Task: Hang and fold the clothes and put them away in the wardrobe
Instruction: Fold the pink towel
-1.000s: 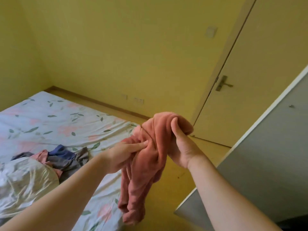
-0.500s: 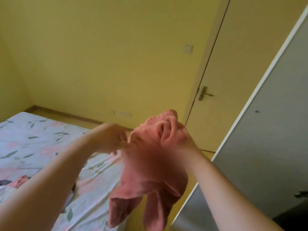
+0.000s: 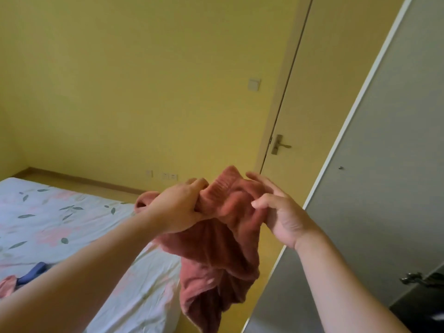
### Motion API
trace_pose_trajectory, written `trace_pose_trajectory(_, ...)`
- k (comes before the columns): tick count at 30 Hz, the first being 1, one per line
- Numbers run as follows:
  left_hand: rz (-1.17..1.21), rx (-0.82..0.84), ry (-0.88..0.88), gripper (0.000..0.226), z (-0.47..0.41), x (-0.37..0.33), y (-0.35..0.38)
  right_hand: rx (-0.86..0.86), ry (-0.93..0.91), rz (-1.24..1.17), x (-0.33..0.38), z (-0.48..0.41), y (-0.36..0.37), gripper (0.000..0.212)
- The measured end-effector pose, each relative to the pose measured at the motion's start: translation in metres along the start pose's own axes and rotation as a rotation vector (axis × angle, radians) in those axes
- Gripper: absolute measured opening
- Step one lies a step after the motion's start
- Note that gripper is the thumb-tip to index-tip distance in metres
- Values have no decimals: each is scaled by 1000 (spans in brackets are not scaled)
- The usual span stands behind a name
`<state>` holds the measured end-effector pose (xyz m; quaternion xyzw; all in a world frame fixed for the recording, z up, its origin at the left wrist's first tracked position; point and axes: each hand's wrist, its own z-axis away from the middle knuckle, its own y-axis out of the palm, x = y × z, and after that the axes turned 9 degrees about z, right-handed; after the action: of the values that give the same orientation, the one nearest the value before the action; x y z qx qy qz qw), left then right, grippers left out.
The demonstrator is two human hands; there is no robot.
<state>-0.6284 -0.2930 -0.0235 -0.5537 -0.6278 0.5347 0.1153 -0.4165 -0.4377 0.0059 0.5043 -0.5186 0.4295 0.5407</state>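
Pink garment (image 3: 216, 260), ribbed waistband uppermost, hangs in mid-air in front of me, over the near edge of the bed and short of the wardrobe. At far left, the floral bed (image 3: 72, 212) carries more laundry, a pink piece (image 3: 7, 286) and a blue one (image 3: 31, 275) at the frame's lower edge. My left hand (image 3: 177, 210) is clamped on the bunched waistband, fingers curled round the ribbing, and seems to bear the whole weight. Next to it, my right hand (image 3: 281, 212) is spread, fingers straight at the cloth's right side and gripping nothing. Blur hides whether they touch the fabric. Behind are the room door (image 3: 336, 92) and, far right, the grey wardrobe door (image 3: 384, 176).

I judge this to be the sorting-out stage before the fold. The garment is crumpled, so my free hand needs to find the other end of the waistband, pinch it and draw the piece out flat.
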Motion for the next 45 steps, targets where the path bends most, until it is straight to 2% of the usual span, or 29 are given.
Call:
trace_pose_trajectory(1,-56,4,64,50,-3,-5,1,-16,8,38,3,1,-1,66)
trace_pose_trajectory(3,-99,24,154,40,-8,-19,2,-102,30,370,6,-2,3,66)
trace_pose_trajectory(5,-85,81,154,36,-14,-31,9,-201,23,773,4,-5,6,44)
trace_pose_trajectory(6,-63,113,120,35,-17,-34,14,-233,2,900,2,-5,5,30)
trace_pose_trajectory(8,1,140,20,37,-21,-35,20,-287,-61,967,2,-2,2,16)
trace_pose_trajectory(10,41,125,-25,44,-24,-30,23,-302,-134,967,6,2,-2,16)
trace_pose_trajectory(11,31,122,-9,48,-25,-27,24,-275,-155,1015,9,3,-4,17)
trace_pose_trajectory(13,-61,145,58,54,-27,-20,26,-116,-141,1151,19,5,-6,16)
trace_pose_trajectory(15,-215,167,143,58,-29,-13,30,75,-76,1246,32,6,-7,18)
trace_pose_trajectory(17,-333,209,152,60,-33,-2,31,183,4,1317,45,8,-10,20)
trace_pose_trajectory(19,-343,309,39,49,-37,13,25,203,90,1408,55,10,-14,31)
trace_pose_trajectory(21,-283,421,-83,24,-39,28,17,183,156,1483,60,14,-19,44)
trace_pose_trajectory(22,-263,455,-115,21,-41,32,15,186,181,1509,61,15,-21,47)
trace_pose_trajectory(25,-240,477,-108,23,-47,33,12,221,226,1596,59,18,-29,33)
trace_pose_trajectory(28,-115,453,-115,23,-54,29,-2,116,216,1652,65,21,-43,15)
trace_pose_trajectory(32,105,404,-93,17,-61,24,-22,-19,207,1616,74,32,-72,12)
trace_pose_trajectory(35,313,468,-71,41,-64,17,-32,-138,194,1606,76,42,-90,9)
trace_pose_trajectory(38,465,439,-64,45,-68,13,-35,-204,209,1612,77,51,-102,13)
trace_pose_trajectory(42,661,91,-136,32,-75,3,-26,-301,247,1599,75,55,-109,20)
trace_pose_trajectory(43,762,60,-162,32,-76,-1,-25,-315,237,1577,74,55,-108,27)
trace_pose_trajectory(45,974,150,-184,37,-77,-8,-25,-315,209,1527,73,56,-105,45)
